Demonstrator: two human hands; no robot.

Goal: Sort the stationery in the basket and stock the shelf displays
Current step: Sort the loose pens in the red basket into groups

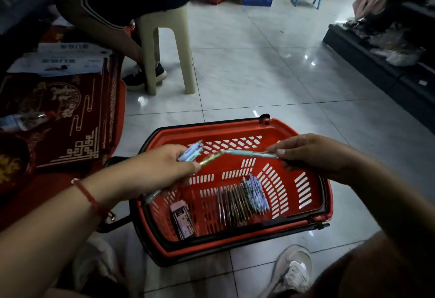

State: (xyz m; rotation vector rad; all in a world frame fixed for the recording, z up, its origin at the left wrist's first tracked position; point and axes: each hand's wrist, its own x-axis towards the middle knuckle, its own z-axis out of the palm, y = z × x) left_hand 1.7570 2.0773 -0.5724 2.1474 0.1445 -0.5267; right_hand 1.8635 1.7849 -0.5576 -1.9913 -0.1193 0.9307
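The right hand [313,154] pinches one light-blue pen [249,153], long axis level and pointing left toward the left hand [164,166], whose fingers grip a pen bundle [190,153] above the red basket [303,133].

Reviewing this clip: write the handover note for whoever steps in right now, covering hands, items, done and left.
Left hand grips a bunch of pens.
Right hand pinches one light blue pen above the red basket on the floor.
In the basket: a row of pens and a small dark pack.
Done: some pens picked out.
Left: sort the remainder; shelf stocking not visible yet.
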